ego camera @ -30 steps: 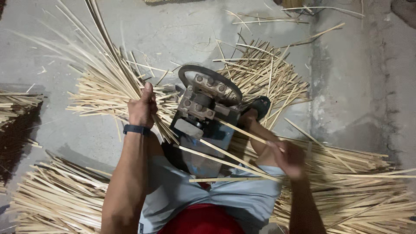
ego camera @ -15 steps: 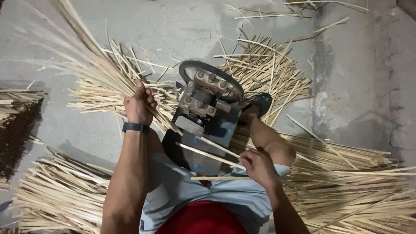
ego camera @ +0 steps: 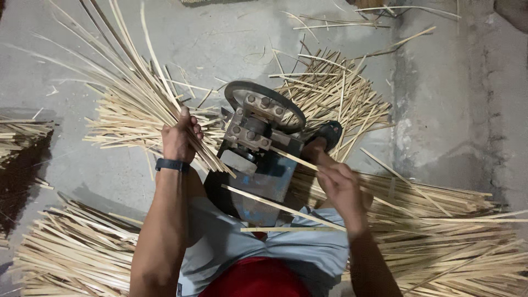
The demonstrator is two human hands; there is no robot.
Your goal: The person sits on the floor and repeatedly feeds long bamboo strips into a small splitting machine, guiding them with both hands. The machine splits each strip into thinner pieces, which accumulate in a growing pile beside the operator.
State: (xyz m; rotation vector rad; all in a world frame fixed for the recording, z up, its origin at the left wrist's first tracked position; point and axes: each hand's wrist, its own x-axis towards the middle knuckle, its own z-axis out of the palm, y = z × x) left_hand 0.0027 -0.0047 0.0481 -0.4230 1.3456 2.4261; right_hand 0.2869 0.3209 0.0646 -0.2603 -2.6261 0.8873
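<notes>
The left hand (ego camera: 179, 137) is closed around a thick bundle of long, pale split bamboo strips (ego camera: 132, 82), gripping it near its lower end; the strips fan upward and to the left from the fist, and their short ends poke out below the hand toward the machine. A dark band (ego camera: 172, 165) sits on that wrist. Just right of the fist stands a small dark metal machine with a round wheel and bolted rollers on top (ego camera: 258, 124), resting on the grey concrete floor (ego camera: 440, 110) between the person's knees.

The right hand (ego camera: 341, 190) is on the other side of the machine, its fingers curled around a single thin pale bamboo strip (ego camera: 294, 158) that runs from the rollers to the hand; the grip looks like a pinch, though the fingertips are partly hidden. Two more loose strips (ego camera: 280, 208) lie slantwise across the machine's blue base and the person's lap.

A dark sandal on a foot (ego camera: 329, 133) shows just behind the machine, on a scattered heap of cut strips (ego camera: 335, 91). More piles of the same strips lie on the floor: a long flat stack at right (ego camera: 451, 242), another at lower left (ego camera: 71, 253), and a smaller one at the left edge (ego camera: 19, 135).
</notes>
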